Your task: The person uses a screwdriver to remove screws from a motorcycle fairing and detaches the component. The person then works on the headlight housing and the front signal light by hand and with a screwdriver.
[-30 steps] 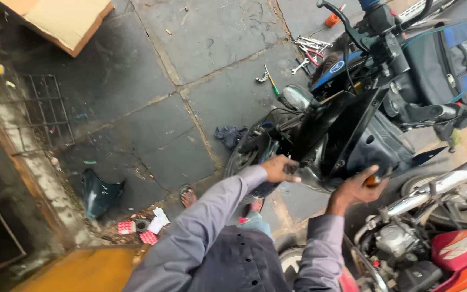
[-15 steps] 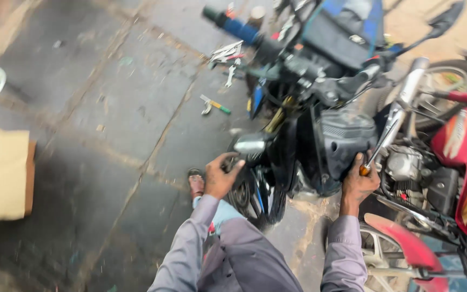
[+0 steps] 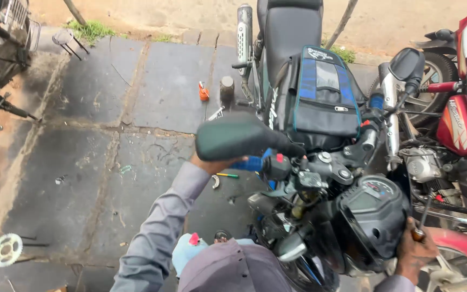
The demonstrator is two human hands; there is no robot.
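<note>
The right hand (image 3: 414, 254) is closed around a screwdriver (image 3: 422, 219) beside the motorcycle's headlight (image 3: 371, 224). The left hand (image 3: 212, 162), mostly hidden behind the mirror (image 3: 236, 136), sits at the blue handlebar grip (image 3: 249, 163); its grasp cannot be told. Farther off, an orange bottle (image 3: 204, 92) stands on the stone pavement (image 3: 136, 151).

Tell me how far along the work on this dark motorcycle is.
Looks done: tools already lie out on the paving, including a small green-handled tool. In hand: the left hand grips the blue handlebar grip, and the right hand holds a screwdriver beside the headlight housing. Left: cannot tell; the housing looks in place.
</note>
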